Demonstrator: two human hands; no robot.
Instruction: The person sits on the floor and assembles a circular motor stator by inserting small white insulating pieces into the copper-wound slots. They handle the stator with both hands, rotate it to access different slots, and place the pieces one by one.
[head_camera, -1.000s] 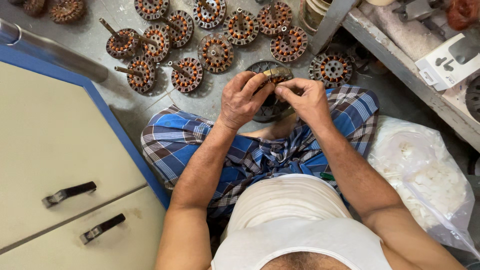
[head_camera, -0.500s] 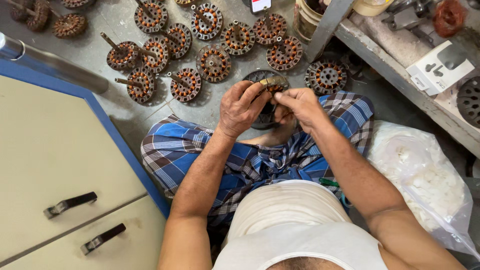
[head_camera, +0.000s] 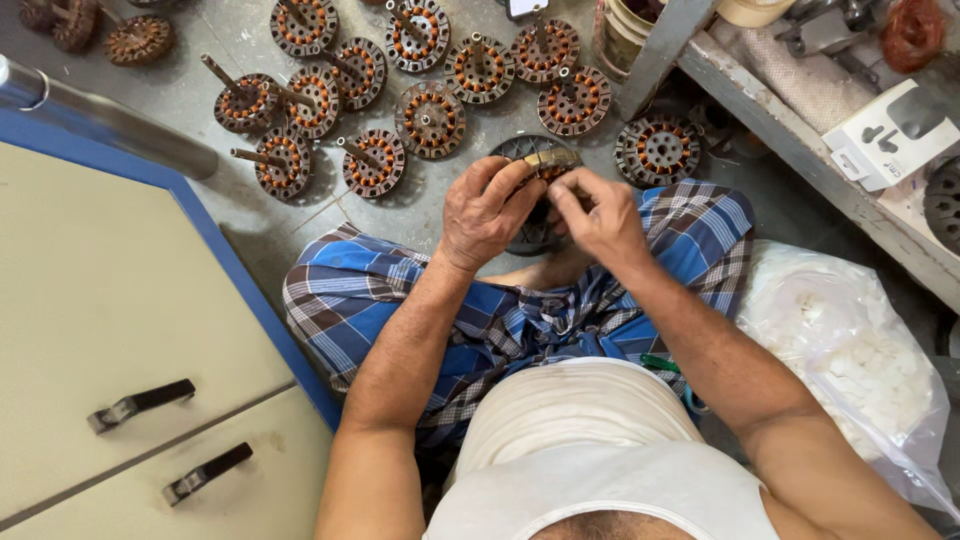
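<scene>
- While both hands meet over the lap, the left hand (head_camera: 487, 212) pinches a small brass-coloured piece (head_camera: 551, 159) between thumb and fingertips, its grip pressed together on the piece's near end.
- That piece is short and slightly curved; its long axis runs left to right, so it sticks out from the left grip toward the right hand (head_camera: 601, 218).
- On the right hand the thumb and forefinger are drawn together just under and beside the piece's free end; whether they touch it or only some fine thing below it is too small to tell.
- Of the two, the left grip carries the piece; the right is just beside it, working from the open end.
- Directly beyond and below both grips lies a dark round stator (head_camera: 532, 200), partly hidden by the fingers, resting near the knees on the checked blue cloth (head_camera: 520, 320).
- Farther ahead of the grips, well apart, wound stators (head_camera: 430, 120) with copper coils lie spread over the floor (head_camera: 240, 215).
- Well to the left of the left grip stands a cream cabinet (head_camera: 110, 320) with a blue edge.
- Out to the right of the right grip sits a clear bag (head_camera: 850, 350) of white bits, beside a shelf (head_camera: 800, 150).
</scene>
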